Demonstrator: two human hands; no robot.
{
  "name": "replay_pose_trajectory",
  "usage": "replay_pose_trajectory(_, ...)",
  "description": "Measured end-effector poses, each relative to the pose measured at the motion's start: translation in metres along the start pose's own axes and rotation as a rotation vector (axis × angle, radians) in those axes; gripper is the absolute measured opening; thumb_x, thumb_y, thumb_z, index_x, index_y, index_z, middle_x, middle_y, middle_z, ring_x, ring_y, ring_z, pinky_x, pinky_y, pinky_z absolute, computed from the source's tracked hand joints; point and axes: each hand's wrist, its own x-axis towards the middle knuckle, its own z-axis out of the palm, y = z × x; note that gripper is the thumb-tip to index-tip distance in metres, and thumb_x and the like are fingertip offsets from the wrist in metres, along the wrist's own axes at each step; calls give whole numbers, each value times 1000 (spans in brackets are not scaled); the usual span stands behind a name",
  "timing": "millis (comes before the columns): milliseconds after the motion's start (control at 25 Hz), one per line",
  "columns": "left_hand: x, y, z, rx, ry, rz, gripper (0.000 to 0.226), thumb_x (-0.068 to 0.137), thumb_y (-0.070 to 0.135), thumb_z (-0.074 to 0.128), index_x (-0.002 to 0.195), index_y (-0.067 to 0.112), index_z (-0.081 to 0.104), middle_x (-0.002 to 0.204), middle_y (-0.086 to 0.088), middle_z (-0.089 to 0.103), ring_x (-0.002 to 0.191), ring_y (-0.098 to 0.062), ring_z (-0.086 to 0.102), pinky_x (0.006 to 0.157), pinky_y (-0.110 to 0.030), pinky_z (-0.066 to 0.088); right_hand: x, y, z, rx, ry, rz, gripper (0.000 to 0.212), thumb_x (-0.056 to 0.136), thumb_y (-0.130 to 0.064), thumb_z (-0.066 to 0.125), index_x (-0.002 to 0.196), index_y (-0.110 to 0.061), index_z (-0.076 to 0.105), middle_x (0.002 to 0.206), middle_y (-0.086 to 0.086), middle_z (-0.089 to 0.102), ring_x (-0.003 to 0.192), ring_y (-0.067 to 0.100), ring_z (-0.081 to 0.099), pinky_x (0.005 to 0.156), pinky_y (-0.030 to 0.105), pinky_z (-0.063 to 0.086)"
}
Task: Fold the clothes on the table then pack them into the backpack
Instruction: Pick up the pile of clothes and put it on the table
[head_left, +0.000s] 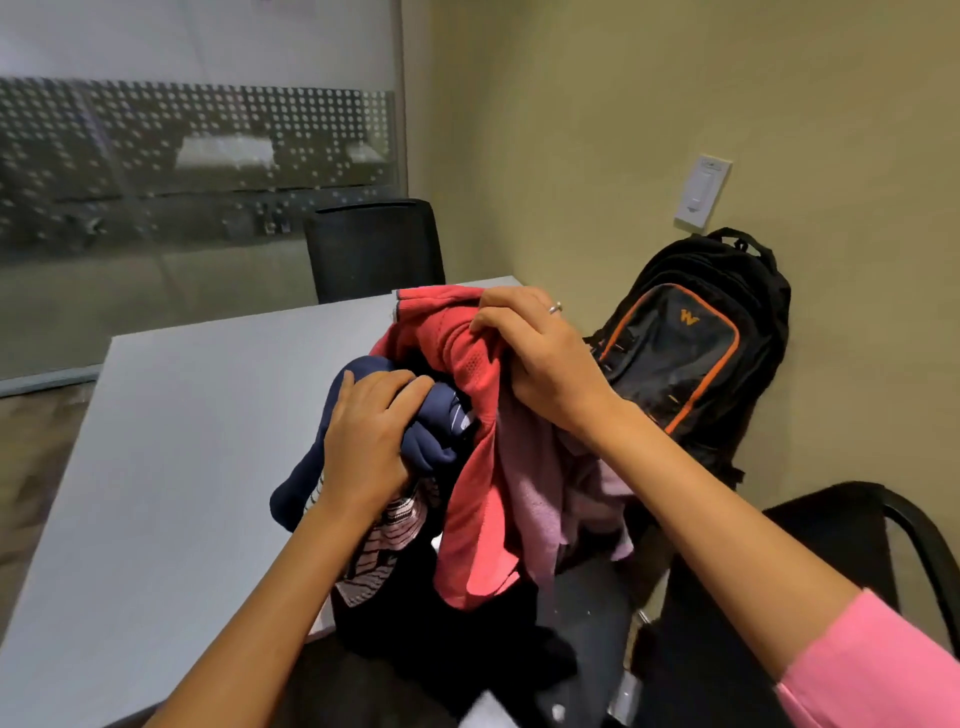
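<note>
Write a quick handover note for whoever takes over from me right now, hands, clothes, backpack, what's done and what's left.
Left hand grips the navy garment.
Right hand grips the red garment, lifted over the table edge.
A lilac piece, a striped piece and dark clothes hang in the same bundle.
Backpack stands upright against the wall, on the right.
Done: nothing folded or visibly packed.
Left: fold everything, then pack.

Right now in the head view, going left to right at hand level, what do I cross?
Grey table → left hand gripping navy blue garment → coral red knit top held by right hand → black backpack with orange trim.
</note>
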Motion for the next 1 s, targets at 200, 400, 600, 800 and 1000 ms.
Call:
replay_pose_trajectory(200, -9, -104, -78, 62, 47, -48, 49, 70, 6, 59, 117, 18, 53, 111, -10, 63, 105, -25, 49, 90, -64, 42, 81, -68, 93, 63, 53, -29, 27, 86, -2, 42, 98, 6, 65, 108, 21, 63, 99, 38, 59, 91, 31, 40)
replay_pose_trajectory(400, -9, -175, -135, 153, 114, -54, 42, 73, 6, 57, 115, 14, 59, 109, -9, 64, 101, -24, 49, 90, -64, 40, 142, -124, 146, 98, 82, -40, 31, 78, 0, 40, 96, 5, 65, 107, 18, 63, 98, 37, 58, 88, 32, 40)
replay_pose_trajectory(600, 13, -216, -165, 275, 151, -92, 40, 76, 11, 59, 115, 11, 64, 111, -7, 63, 106, -25, 52, 108, -64, 25, 184, -152, 170, 89, 127, -91, 33, 74, 4, 41, 97, 5, 65, 109, 17, 63, 99, 37, 58, 88, 33, 44)
replay_pose_trajectory(800, 41, -236, -174, 343, 218, -128, 40, 76, 4, 54, 115, 11, 64, 110, -6, 62, 107, -25, 52, 111, -62, 13, 215, -147, 189, 28, 216, -152, 29, 76, 12, 51, 98, 3, 67, 108, 17, 63, 100, 35, 57, 91, 31, 41)
replay_pose_trajectory(1000, 41, -258, -157, 404, 192, -180, 43, 74, -2, 56, 113, 13, 65, 108, -3, 62, 106, -26, 54, 112, -61, 4, 215, -130, 228, -21, 210, -199, 29, 79, 13, 56, 101, 0, 69, 108, 16, 64, 103, 31, 52, 92, 35, 42)
